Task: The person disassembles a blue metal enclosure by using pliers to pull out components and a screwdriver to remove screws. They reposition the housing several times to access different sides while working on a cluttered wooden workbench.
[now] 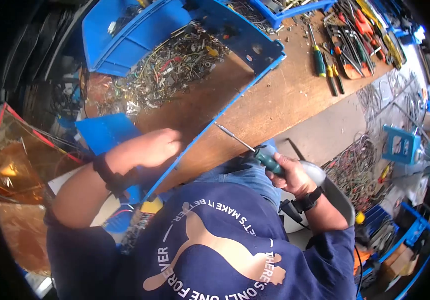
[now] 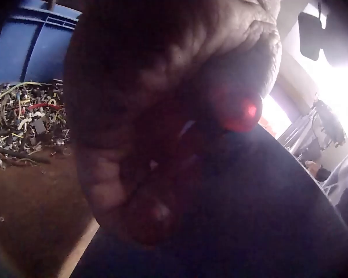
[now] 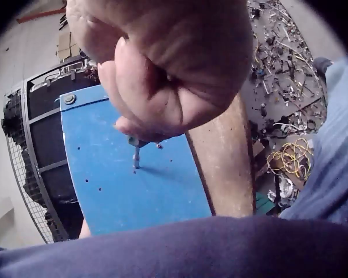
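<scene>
My right hand [image 1: 295, 176] grips a screwdriver with a green handle [image 1: 270, 162]; its thumb lies along the handle. The shaft meets the outer face of a blue metal panel [image 3: 162, 200], which stands on edge and has a few small holes. In the right wrist view the screwdriver tip [image 3: 136, 164] is at the panel's face, beneath the curled fingers. On the panel's inner side is my left hand [image 1: 157, 149], its fingers bent close to the metal. The left wrist view is dark, and I cannot tell whether those fingers hold a small part.
A heap of wire scraps and small parts [image 1: 172, 72] lies on the wooden table [image 1: 295, 85], beside a blue bin [image 1: 145, 37]. Pliers [image 1: 332, 77] and a green-handled screwdriver [image 1: 319, 60] lie at the right. On the floor are tangled cables [image 1: 355, 170] and a blue stool [image 1: 400, 145].
</scene>
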`<action>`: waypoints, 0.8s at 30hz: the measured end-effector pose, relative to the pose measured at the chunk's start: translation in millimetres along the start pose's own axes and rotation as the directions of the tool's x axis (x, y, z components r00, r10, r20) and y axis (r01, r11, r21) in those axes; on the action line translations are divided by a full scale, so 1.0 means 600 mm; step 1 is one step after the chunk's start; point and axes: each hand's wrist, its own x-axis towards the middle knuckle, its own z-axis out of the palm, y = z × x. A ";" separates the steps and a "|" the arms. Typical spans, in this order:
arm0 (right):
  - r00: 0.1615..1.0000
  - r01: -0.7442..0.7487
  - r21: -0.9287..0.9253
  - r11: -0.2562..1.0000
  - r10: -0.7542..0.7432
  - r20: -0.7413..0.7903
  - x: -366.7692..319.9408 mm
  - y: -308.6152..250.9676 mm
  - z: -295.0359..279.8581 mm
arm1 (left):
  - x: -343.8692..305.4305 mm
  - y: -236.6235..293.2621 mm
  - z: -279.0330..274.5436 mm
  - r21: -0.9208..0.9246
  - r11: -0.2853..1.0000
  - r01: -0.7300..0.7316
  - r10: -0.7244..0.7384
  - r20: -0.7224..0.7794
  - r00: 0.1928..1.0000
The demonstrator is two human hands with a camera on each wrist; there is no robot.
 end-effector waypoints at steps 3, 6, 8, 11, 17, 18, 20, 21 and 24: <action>0.709 0.498 -0.793 0.351 -0.692 0.139 0.007 0.017 0.036 | -0.003 0.010 -0.004 -0.016 1.000 0.003 -0.003 -0.012 1.000; 0.642 0.469 -0.752 0.463 -0.763 -0.069 0.007 0.041 0.043 | -0.002 0.006 -0.001 -0.056 0.998 0.015 -0.015 -0.011 1.000; 0.806 0.484 -0.209 0.850 -0.526 -0.271 0.007 0.040 0.043 | 0.000 0.005 -0.001 -0.075 0.996 0.045 -0.044 0.021 0.999; 0.902 0.305 0.211 0.929 -0.210 -0.377 0.009 0.023 0.067 | 0.001 0.007 0.001 -0.076 0.995 0.060 -0.058 0.023 0.998; 0.995 -0.062 0.183 0.981 0.075 -0.063 0.001 0.021 -0.017 | 0.003 0.019 -0.008 -0.044 0.993 0.106 -0.103 0.071 0.992; 0.990 0.065 0.153 0.986 -0.044 -0.138 0.000 0.031 -0.002 | 0.004 0.015 -0.006 -0.038 0.994 0.103 -0.099 0.078 0.992; 0.921 0.308 0.062 0.949 -0.282 -0.270 0.006 0.056 0.030 | 0.006 0.012 -0.006 -0.035 0.995 0.098 -0.096 0.075 0.993; 0.914 0.343 0.014 0.939 -0.330 -0.234 0.008 0.061 0.032 | 0.005 0.011 -0.004 -0.040 0.994 0.099 -0.096 0.070 0.993; 0.951 -0.004 0.096 0.995 0.034 -0.306 -0.007 0.038 0.048 | 0.009 0.005 -0.001 -0.043 0.994 0.104 -0.100 0.074 0.992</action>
